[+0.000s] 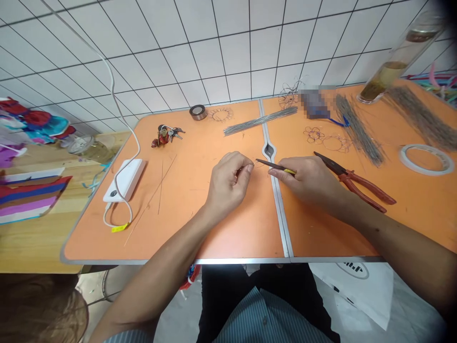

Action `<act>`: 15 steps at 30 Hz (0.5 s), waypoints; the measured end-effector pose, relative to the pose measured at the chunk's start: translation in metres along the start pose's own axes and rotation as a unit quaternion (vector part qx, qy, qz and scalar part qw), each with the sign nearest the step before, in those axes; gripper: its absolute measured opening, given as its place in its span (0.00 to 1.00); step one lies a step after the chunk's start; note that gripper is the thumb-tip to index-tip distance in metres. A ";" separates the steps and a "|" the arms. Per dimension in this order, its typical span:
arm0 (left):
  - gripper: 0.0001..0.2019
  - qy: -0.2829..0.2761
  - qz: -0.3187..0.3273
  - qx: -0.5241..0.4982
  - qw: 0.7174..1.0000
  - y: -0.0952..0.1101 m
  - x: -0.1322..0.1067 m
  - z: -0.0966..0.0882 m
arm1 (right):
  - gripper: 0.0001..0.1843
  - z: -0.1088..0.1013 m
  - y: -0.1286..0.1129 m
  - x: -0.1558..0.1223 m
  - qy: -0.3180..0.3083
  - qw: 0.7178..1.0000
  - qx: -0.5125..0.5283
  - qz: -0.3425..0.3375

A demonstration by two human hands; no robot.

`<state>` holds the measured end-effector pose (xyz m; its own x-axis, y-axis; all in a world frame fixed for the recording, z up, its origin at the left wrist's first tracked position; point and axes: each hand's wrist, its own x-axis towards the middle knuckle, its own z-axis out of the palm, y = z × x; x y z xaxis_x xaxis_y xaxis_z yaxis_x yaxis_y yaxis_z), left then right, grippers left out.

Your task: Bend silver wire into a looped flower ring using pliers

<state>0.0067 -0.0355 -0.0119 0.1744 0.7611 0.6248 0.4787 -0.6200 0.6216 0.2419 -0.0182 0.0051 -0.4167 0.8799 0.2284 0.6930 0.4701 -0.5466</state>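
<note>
Base: Left hand? Twelve is the tiled wall.

Me: On my feed, left hand (228, 183): fingers curled, thumb against forefinger, pinching what I read as a hair-thin metal wire (259, 166). Wire sits at three o'clock of that hand, over the orange, metal-edged table (232, 240). Too fine for me to trace its length.

Base: And the right?

Me: Right hand (307, 177) grasping a slim, dark-tipped tool with a yellow patch (276, 166). Tip points to nine, just beside the left fingertips. Whether it touches the wire, I cannot tell.

Base: Surroundings?

Me: From the right hand: black-jawed pliers with red handles (346, 176) at three; flat white ring-shaped roll (432, 170) beyond; bundle of thin grey wires (359, 129) at two. From the left hand: round roll of black tape (197, 112) at eleven, bunch of keys with a reddish-brown fob (167, 136) at ten, white box-shaped device (131, 178) at nine, white cable lying across it. Straight silver rods, bundled (255, 123), at twelve from the wire.
</note>
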 end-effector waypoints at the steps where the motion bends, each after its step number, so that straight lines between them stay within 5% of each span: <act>1: 0.10 0.007 0.010 0.010 1.000 0.000 -0.001 0.001 | 0.27 -0.001 -0.002 0.000 0.000 1.000 0.013 0.007; 10: 0.10 0.044 0.032 0.026 0.998 0.001 -0.008 0.012 | 0.23 -0.005 -0.009 0.000 -0.068 0.975 0.186 0.105; 15: 0.11 0.027 -0.088 -0.033 0.995 0.005 -0.007 0.013 | 0.23 0.001 -0.007 0.003 -0.076 0.965 0.221 0.121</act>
<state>0.0192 -0.0417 -0.0196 0.0457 0.8487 0.5269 0.4405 -0.4906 0.7519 0.2351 -0.0191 0.0085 -0.3779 0.9244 -0.0516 0.4757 0.1461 -0.8674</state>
